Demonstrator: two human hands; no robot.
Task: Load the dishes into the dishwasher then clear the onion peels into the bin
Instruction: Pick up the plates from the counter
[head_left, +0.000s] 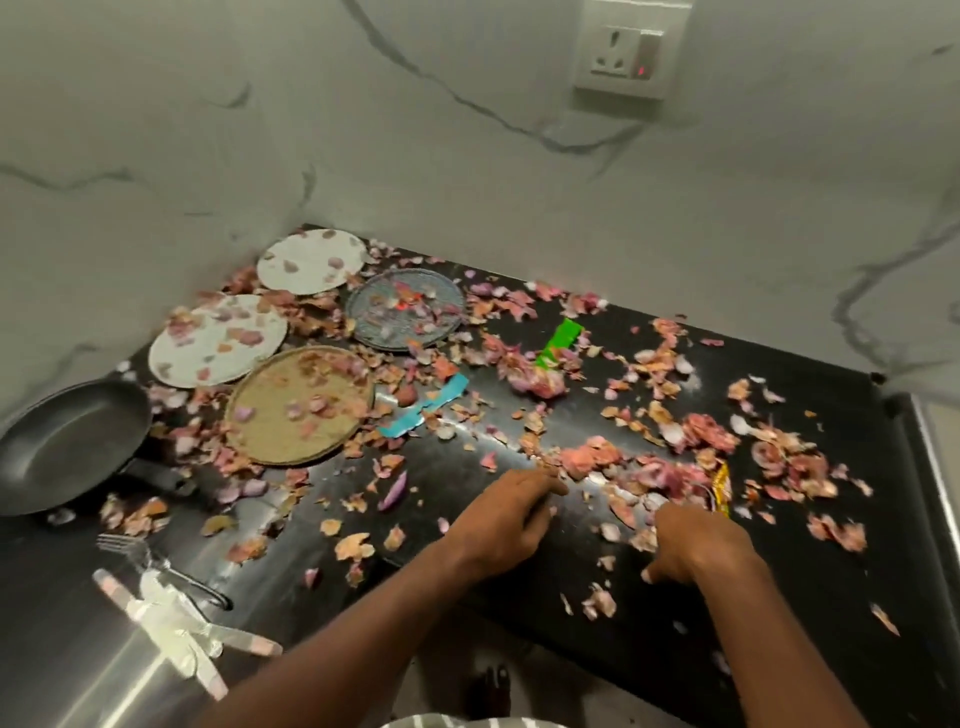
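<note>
Pink and brown onion peels (597, 457) are strewn over the black counter (467, 587). My left hand (506, 519) lies on the counter with its fingertips against a heap of peels. My right hand (696, 540) sits knuckles-up beside it among the peels, its fingers hidden beneath it. Two white plates (311, 260) (218, 340), a tan plate (301, 405) and a grey patterned plate (405, 309) lie flat at the back left, all littered with peels. A black frying pan (67, 441) sits at the far left.
A fork (135, 551) and pale plastic cutlery (176, 623) lie front left. Green (561, 340), blue (426, 405) and yellow (722, 488) wrappers lie among the peels. Marble walls close the back and left. The counter's right edge (914, 467) runs by a metal rim.
</note>
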